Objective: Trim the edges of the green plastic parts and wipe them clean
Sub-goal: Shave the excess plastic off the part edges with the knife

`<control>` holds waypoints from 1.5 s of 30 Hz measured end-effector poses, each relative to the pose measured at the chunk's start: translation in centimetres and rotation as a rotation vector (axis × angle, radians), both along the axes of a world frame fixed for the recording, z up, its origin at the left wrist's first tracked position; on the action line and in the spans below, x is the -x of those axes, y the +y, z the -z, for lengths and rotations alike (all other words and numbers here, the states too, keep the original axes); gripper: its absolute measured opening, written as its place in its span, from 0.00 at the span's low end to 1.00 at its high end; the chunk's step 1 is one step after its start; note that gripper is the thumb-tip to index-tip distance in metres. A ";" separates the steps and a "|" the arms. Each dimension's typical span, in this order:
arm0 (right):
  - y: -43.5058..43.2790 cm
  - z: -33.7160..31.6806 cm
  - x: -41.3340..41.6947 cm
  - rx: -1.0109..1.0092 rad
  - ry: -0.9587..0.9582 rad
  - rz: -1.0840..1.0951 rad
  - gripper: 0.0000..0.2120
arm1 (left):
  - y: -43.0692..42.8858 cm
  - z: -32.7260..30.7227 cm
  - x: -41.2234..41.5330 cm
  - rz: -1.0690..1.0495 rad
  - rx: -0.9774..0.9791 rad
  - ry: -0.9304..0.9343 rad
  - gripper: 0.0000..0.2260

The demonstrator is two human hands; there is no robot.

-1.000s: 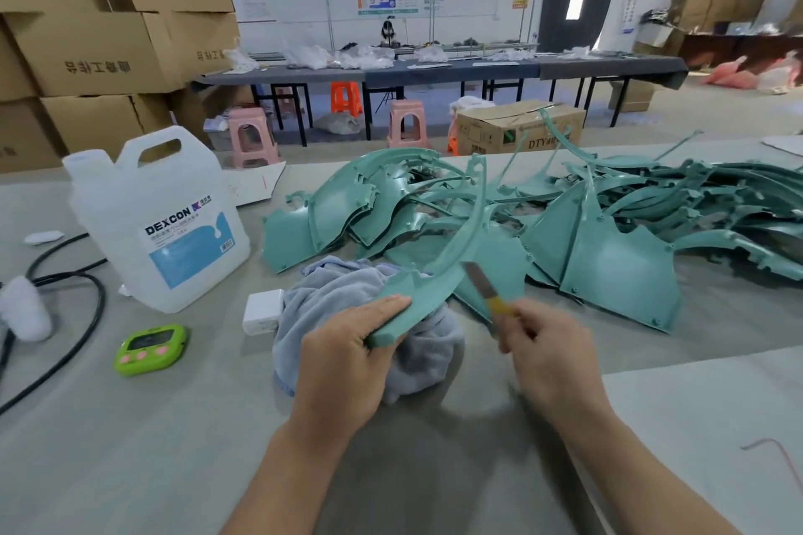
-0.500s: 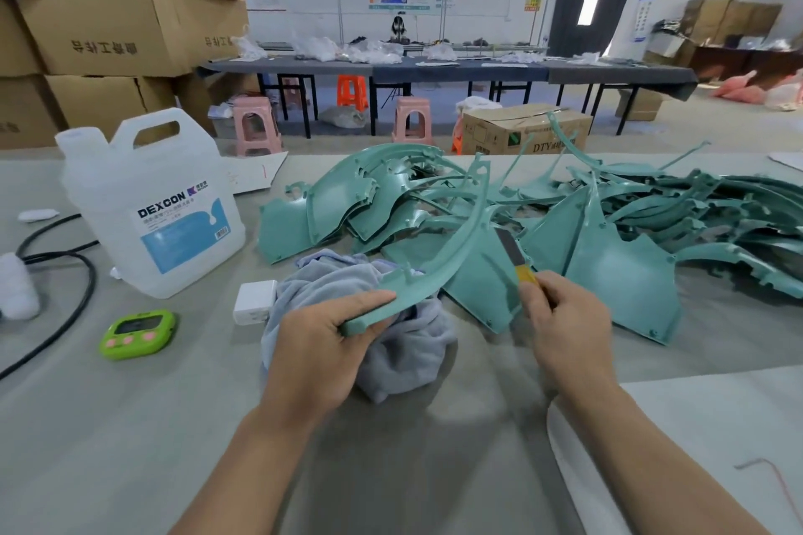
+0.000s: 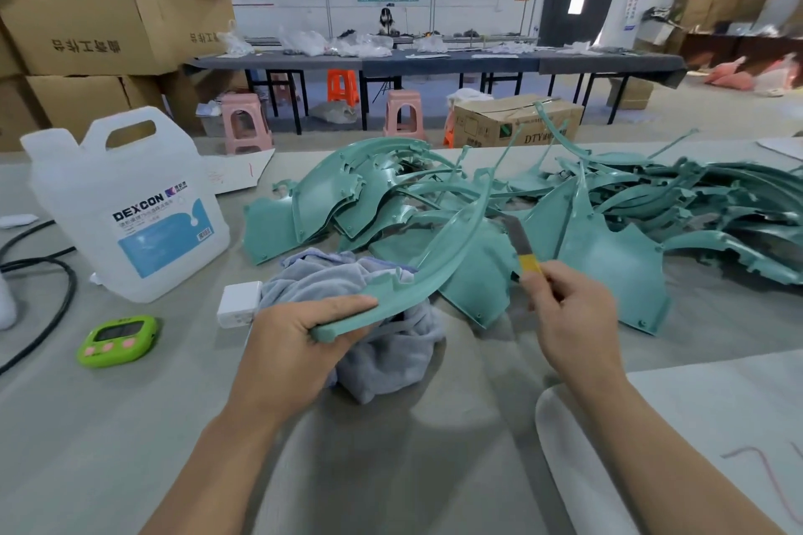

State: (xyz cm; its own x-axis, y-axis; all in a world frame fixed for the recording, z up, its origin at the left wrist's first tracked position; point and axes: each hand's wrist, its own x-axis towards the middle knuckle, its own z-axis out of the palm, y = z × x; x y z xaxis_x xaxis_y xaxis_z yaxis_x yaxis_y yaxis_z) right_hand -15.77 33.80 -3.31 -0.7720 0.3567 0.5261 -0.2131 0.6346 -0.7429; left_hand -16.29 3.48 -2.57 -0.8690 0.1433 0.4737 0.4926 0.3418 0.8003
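My left hand (image 3: 289,343) grips the near end of a long curved green plastic part (image 3: 439,261), which arcs up and away over the table. My right hand (image 3: 573,317) holds a utility knife (image 3: 523,245) with a yellow handle; its grey blade points up, just right of the curved part's upper stretch. A crumpled grey cloth (image 3: 382,317) lies on the table under the held part. A big heap of green plastic parts (image 3: 608,222) covers the table behind and to the right.
A white DEXCON jug (image 3: 130,204) stands at the left, with a green timer (image 3: 117,341), a small white block (image 3: 237,302) and a black cable (image 3: 39,274) near it. A white sheet (image 3: 695,426) lies at the near right. Cardboard boxes (image 3: 100,26) are stacked at the back left.
My right hand has moved the knife up and to the right along the curved part. My left hand keeps the same grip on the part's near end.
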 end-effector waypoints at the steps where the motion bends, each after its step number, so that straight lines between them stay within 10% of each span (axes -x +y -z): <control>1: -0.2 0.0 -0.4 -0.036 0.012 -0.075 0.12 | 0.0 0.0 0.1 0.005 0.007 -0.001 0.10; 26: -0.6 0.2 -0.8 -0.090 -0.001 -0.011 0.14 | -2.6 -0.5 1.8 0.124 0.086 -0.012 0.12; 45: -5.7 0.3 -3.4 -0.110 -0.051 -0.059 0.15 | -2.0 -0.1 2.1 0.108 -0.201 -0.120 0.11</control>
State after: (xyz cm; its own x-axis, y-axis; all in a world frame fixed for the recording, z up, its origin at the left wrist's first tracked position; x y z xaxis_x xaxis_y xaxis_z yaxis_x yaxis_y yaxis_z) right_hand -12.33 28.12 -3.64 -0.8168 0.2523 0.5188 -0.2161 0.7000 -0.6807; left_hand -18.43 1.52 -2.51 -0.9054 0.1521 0.3963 0.4150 0.1207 0.9018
